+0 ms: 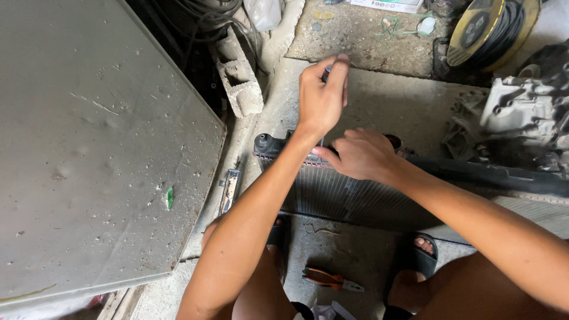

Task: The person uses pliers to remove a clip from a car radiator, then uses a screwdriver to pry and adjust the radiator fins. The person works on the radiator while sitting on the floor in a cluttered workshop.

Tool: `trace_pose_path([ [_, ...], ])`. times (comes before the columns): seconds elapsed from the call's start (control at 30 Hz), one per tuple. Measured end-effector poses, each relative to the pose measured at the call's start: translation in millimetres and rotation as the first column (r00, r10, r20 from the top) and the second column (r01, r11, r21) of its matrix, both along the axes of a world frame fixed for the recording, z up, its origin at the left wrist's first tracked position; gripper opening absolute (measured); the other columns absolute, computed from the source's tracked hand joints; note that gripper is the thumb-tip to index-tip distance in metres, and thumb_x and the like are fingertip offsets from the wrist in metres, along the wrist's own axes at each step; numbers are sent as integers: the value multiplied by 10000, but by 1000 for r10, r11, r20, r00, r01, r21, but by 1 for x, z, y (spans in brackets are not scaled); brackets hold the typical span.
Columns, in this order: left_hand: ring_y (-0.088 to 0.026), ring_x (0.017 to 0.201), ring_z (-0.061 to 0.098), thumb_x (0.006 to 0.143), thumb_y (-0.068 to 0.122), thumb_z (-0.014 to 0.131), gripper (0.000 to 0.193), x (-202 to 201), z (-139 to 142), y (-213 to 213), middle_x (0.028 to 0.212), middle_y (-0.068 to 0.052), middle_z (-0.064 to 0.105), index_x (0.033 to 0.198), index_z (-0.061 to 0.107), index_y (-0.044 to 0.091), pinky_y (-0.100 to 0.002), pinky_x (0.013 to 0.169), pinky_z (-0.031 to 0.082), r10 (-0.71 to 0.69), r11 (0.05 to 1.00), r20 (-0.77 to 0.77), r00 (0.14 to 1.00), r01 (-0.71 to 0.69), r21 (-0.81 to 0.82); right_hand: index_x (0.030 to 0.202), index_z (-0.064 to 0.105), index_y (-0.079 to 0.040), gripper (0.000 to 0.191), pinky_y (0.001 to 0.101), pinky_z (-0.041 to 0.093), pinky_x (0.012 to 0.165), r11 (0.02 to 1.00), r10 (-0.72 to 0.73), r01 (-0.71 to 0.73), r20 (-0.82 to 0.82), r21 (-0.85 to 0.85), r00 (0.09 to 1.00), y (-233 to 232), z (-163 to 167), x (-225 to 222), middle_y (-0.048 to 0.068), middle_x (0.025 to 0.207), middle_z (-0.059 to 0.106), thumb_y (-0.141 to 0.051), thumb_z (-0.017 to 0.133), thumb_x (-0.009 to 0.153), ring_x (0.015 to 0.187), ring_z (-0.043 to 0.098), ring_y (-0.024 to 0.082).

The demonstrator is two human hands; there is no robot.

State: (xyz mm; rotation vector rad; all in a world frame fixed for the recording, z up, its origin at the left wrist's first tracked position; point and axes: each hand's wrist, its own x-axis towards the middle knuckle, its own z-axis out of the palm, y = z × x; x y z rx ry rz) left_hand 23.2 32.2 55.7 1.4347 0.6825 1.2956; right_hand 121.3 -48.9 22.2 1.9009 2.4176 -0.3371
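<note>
Rough concrete floor [379,101] all round, with a big dusty grey panel [89,148] leaning just left of the radiator [349,198]. That radiator lies flat in front of the squatting person, a grimy engine part [521,112] past its right end. Left hand [323,95] is up above the radiator's top edge, fingers pinched shut round a small dark tool handle [326,72]. Right hand [361,155] rests curled on the top edge; can't tell if it grips anything. Orange pliers [329,278] lie on the floor below the radiator, between the feet.
</note>
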Motion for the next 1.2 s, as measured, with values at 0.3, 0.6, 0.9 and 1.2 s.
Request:
trace_pose_path([
  [0.3,-115,378,446,980,211,514,369,7,-9,22,495,-23,494,652,537,44,-313,340,310,-47,983,5,999,47,-175,692,741,-12,815,534,578,745,998,7,-5,-27,55,1000,4,-10,2,281,765,692,-656,358,1011,756,714,436],
  [0.6,-123,353,431,973,225,519,380,13,-8,32,473,-40,489,642,544,40,-325,325,305,-1,980,-14,1000,-2,-197,638,733,-4,840,543,572,727,994,30,-26,-30,106,999,7,-21,5,286,721,677,-631,333,1028,709,705,442],
  [0.9,-147,306,395,955,241,503,390,14,0,35,455,-62,491,633,552,27,-358,294,313,14,964,-73,997,-32,-264,635,723,-7,839,535,579,731,997,17,-14,-35,77,999,7,-19,4,294,722,676,-621,319,1040,709,710,436],
  [1.2,-119,324,427,968,278,547,381,13,-3,32,457,-33,508,703,659,28,-334,314,325,56,974,-59,997,-68,-216,678,739,1,841,559,559,835,1000,-17,17,-29,17,999,9,-4,4,296,790,694,-649,330,1023,845,706,462],
])
